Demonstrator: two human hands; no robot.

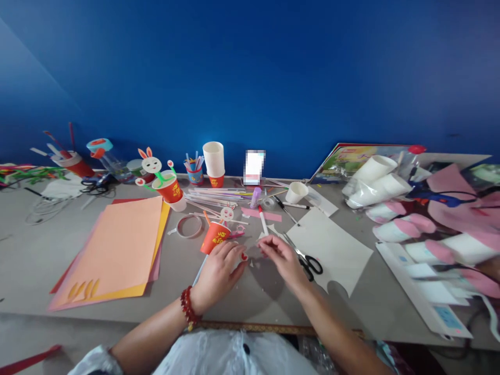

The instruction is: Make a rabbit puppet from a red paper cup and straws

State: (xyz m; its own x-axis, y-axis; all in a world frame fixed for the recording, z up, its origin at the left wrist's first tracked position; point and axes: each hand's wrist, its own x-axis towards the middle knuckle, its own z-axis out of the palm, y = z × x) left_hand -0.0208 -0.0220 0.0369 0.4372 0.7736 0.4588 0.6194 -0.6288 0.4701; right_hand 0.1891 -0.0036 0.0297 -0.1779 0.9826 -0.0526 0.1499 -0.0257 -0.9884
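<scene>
My left hand is beside a red-orange paper cup that lies tilted, with a small white paper rabbit face at its top. Between this hand's thumb and index finger shows a small white paper disc with a red mark. My right hand is closed in a pinch above the table; whatever is at its fingertips is too small to make out. Just beyond it lies a white marker with a red cap. Black-handled scissors rest partly behind my right hand, on white paper.
Coloured paper sheets are stacked at the left. A roll of tape and a finished rabbit cup stand nearby. Straws, a glue stick and a lit phone are farther back. Pink-and-white paper cups crowd the right.
</scene>
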